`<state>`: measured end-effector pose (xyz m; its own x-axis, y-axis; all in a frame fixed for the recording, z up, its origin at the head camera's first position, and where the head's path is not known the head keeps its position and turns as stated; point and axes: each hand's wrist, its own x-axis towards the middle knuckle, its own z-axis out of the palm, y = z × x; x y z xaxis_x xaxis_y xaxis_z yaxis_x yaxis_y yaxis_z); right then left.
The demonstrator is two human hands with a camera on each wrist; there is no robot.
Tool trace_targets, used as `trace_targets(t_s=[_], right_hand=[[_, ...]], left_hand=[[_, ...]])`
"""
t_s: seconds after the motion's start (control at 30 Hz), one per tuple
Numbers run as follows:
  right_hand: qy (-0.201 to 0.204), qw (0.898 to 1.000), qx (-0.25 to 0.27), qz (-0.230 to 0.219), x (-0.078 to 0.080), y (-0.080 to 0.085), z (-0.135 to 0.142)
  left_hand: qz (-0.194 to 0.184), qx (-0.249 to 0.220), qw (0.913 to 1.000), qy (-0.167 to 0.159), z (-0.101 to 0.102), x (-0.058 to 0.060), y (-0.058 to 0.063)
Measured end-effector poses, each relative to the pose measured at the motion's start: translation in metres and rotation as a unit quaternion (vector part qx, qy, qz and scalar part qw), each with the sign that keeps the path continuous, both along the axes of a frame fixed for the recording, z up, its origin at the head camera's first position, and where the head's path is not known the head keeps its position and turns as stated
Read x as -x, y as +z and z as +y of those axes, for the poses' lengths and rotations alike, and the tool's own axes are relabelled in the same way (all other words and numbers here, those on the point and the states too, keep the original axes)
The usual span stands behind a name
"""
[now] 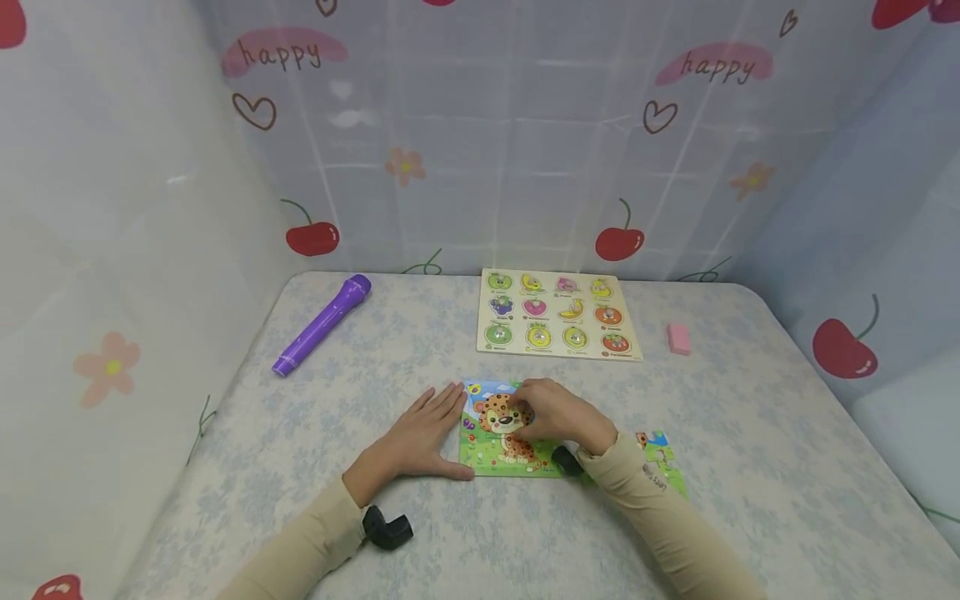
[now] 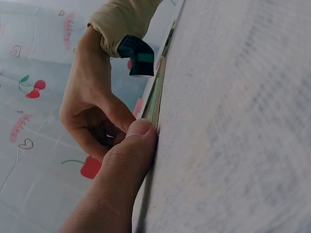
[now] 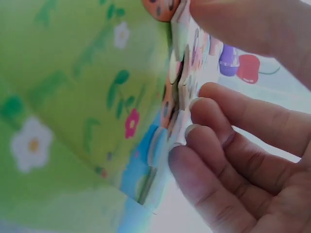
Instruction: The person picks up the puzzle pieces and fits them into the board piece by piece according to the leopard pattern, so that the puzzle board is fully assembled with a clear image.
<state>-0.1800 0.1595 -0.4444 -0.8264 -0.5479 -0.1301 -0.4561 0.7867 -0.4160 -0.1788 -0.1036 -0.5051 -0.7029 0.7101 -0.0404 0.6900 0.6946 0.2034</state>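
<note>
A jigsaw puzzle (image 1: 487,460) with a spotted leopard cub on green grass lies flat on the table. My left hand (image 1: 420,437) is spread at its left side, fingers straight along the upper left edge and thumb at the lower left corner. Over the puzzle's right part, my right hand (image 1: 558,412) has its thumb and fingers curled at the leopard's face, seemingly pinching a puzzle piece there. From the right wrist, the fingers (image 3: 209,150) are close to the raised piece edges (image 3: 182,92). The right hand hides the puzzle's upper right part.
Loose puzzle pieces (image 1: 658,446) lie right of the puzzle, partly behind the right sleeve. Behind it is a fruit knob board (image 1: 558,354), with a pink eraser-like block (image 1: 678,339) to its right. A purple microphone-shaped toy (image 1: 322,327) lies at the back left.
</note>
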Motion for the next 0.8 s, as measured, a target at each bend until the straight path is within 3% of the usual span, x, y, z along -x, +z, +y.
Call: trace_targets(t_s=[0.23,0.8], right_hand=[[-0.011,1.0,0.009,-0.028,0.0003,-0.0013,0.0008],[0.011,0.999,0.046,-0.019,-0.0025,0.0051,0.0082]], left_hand=[[-0.007,0.009,0.9999,0.004,0.0004,0.0008,-0.0017],[0.002,0.004,1.0,0.001,0.0009,0.0012,-0.0008]])
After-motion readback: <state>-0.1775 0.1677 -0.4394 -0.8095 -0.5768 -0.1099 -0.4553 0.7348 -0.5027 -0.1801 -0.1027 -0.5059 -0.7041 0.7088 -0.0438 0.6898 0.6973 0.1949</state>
